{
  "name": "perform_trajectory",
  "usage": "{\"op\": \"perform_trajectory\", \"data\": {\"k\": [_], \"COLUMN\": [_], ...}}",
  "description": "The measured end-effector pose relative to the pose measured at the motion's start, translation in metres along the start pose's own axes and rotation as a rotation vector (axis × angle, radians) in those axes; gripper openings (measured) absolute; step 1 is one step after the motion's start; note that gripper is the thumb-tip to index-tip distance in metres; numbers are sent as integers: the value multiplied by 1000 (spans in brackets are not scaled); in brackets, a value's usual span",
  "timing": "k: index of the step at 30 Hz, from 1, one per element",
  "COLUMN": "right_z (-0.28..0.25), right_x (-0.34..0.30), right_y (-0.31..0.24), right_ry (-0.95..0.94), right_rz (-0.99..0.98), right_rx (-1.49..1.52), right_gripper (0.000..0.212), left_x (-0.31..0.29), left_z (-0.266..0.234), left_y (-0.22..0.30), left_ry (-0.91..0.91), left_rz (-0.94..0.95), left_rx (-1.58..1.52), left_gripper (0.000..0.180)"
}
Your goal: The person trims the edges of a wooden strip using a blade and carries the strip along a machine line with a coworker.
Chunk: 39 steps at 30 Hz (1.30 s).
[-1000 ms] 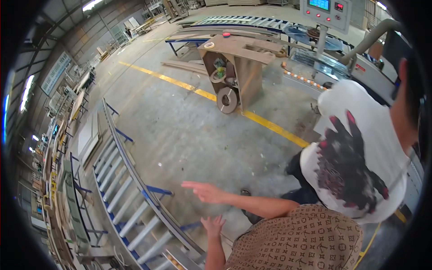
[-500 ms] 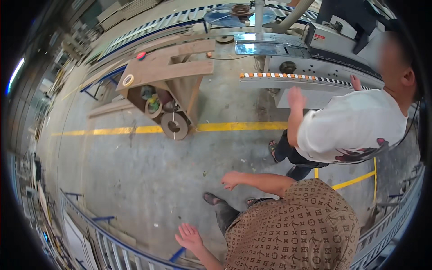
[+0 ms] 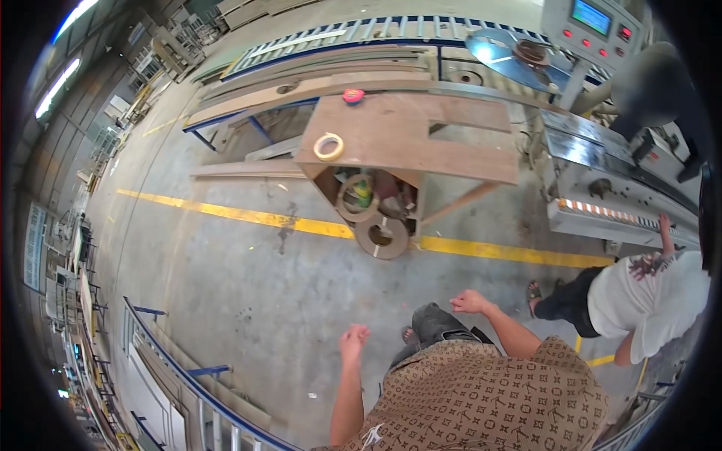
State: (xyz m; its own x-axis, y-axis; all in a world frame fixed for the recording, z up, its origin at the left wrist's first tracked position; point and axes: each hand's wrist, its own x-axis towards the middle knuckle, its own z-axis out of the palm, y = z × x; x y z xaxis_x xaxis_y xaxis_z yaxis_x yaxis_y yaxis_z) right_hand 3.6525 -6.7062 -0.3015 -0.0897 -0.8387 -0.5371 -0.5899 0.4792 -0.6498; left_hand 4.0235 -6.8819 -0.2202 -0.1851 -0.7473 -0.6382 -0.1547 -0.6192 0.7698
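Observation:
My left hand [image 3: 353, 342] is held out over the floor, its fingers loosely bent and nothing seen in it. In front of my body, my right hand [image 3: 471, 302] has half-curled fingers and also appears to hold nothing. Neither touches anything. Ahead stands a brown wooden workbench [image 3: 368, 139] with a roll of tape [image 3: 329, 147] and a small red-and-blue roll [image 3: 353, 97] on top. Leaning at its open front is a large brown coil of banding [image 3: 381, 236]. Another coil [image 3: 356, 198] and a green-and-yellow item [image 3: 364, 194] sit inside the compartment.
A co-worker in a white shirt [image 3: 654, 297] is at the long machine [image 3: 624, 218] on the right. A control panel [image 3: 592, 30] and a round blue disc table [image 3: 519, 60] stand behind. A blue-framed roller rack [image 3: 203, 391] runs along the near left. A yellow line [image 3: 256, 216] crosses the floor.
My view has swung right-to-left, so the workbench is now more central and the co-worker farther right. My left hand's spread fingers have bent, and both hands have shifted forward.

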Motion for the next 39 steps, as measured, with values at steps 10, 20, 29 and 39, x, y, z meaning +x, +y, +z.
{"op": "perform_trajectory", "data": {"k": [10,20,29,39], "right_z": [-184,-253,-316,-265], "right_x": [250,437,451,492], "right_y": [-249,-389,-324,-379], "right_ry": [583,996,1420,1474], "right_rz": [-365,-379,190,345], "right_rx": [726,-189,-116,84], "right_gripper": [15,64,75,94], "left_x": [101,191,401,690], "left_z": [-131,-179,-311,-394], "left_y": [-23,16,172,390], "left_ry": [366,190,73,146], "left_rz": [-330,-379,-312,-241], "left_rx": [171,386,408,397], "left_gripper": [29,29,30,36]}}
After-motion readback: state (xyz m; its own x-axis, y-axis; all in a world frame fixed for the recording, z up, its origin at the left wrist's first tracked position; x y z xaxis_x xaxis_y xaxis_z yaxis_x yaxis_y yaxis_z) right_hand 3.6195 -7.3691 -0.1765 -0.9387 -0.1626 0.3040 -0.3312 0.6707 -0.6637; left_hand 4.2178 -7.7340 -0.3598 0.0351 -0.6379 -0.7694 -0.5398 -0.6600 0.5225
